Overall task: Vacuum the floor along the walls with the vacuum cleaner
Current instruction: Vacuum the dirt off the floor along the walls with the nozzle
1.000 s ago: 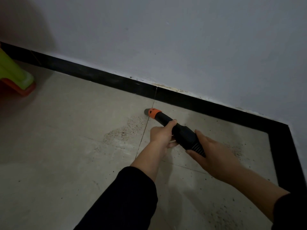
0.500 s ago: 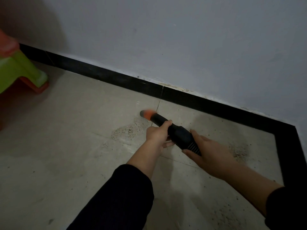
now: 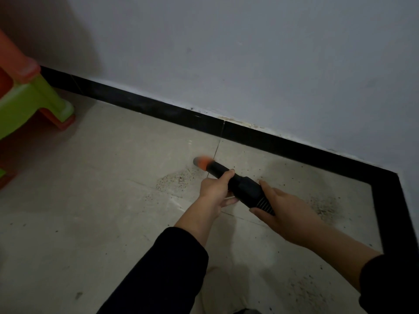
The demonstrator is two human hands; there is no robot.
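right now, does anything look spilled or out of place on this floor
Yes. Gritty crumbs lie scattered on the floor: one patch beside the orange tip of the vacuum cleaner, another near the corner, a third nearer the person. The wall paint looks stained and ragged above the black skirting board.

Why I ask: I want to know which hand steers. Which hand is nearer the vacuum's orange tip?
Left. The left hand grips the vacuum cleaner just behind its orange tip; the right hand holds the ribbed rear end, farther back from the tip.
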